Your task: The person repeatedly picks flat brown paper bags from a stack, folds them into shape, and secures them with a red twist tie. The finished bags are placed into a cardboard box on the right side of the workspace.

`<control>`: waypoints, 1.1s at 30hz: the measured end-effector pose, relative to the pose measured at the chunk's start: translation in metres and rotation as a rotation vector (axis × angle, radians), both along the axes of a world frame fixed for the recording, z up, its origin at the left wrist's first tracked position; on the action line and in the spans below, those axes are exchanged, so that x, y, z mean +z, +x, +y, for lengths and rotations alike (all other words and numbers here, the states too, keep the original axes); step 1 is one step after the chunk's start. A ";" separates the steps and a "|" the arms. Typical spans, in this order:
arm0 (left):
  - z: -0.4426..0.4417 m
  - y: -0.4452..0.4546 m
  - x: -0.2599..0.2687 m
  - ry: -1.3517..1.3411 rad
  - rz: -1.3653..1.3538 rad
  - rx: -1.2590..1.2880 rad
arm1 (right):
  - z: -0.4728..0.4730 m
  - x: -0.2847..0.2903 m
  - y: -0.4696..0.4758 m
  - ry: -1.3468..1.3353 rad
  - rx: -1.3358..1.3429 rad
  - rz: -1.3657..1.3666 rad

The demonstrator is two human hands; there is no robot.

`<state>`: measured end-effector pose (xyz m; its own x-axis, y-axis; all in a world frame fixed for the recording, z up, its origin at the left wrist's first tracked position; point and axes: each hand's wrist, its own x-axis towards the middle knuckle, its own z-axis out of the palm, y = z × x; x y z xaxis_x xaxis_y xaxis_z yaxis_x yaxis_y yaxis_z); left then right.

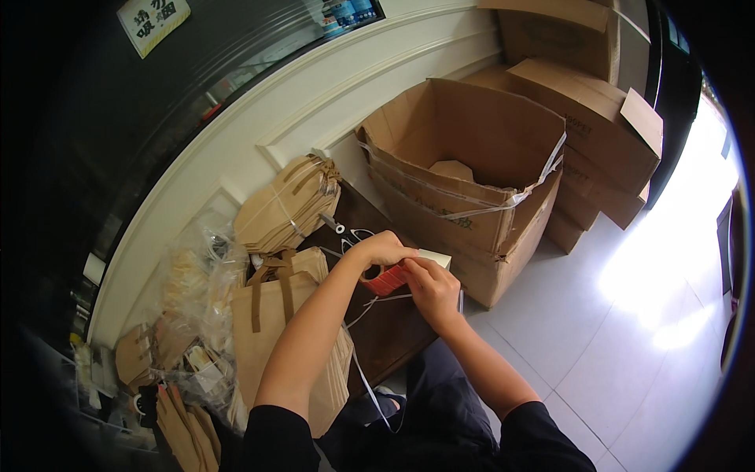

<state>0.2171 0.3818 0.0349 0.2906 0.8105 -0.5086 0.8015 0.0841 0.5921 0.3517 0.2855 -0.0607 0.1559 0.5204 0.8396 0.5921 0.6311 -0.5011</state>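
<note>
Both hands meet over a dark brown table (377, 330). Between them is a roll of red tape or labels (386, 280), its round core facing left. My left hand (384, 248) bends over the top of the roll, with its fingers partly hidden. At the roll's right end, my right hand (433, 289) pinches the red strip, the fingertips of both hands nearly touching. Just behind them shows a pale pad or box (436, 258). Black-handled scissors (349, 235) lie left of my left hand, blades pointing away. A white string (365, 377) trails off the table's front edge.
Stacked paper bags with brown handles (277, 304) lie at my left, beside a tied bundle of bags (289, 206) and clear plastic wrapping (206, 277). A large open carton (460, 194) stands beyond the table. More cardboard boxes (590, 130) are piled behind it, above the tiled floor (560, 336).
</note>
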 end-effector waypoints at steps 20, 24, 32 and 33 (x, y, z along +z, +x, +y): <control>-0.014 -0.029 -0.012 0.712 -0.109 0.175 | -0.120 0.069 -0.014 -0.150 0.651 0.264; -0.051 -0.108 0.031 0.905 -0.405 0.384 | -0.071 0.081 -0.065 -0.768 0.917 0.693; -0.163 -0.173 0.011 1.185 -0.146 0.480 | -0.011 0.072 -0.155 -0.779 0.449 0.238; -0.169 -0.172 0.002 1.211 -0.140 0.414 | -0.012 0.070 -0.157 -0.768 0.398 0.201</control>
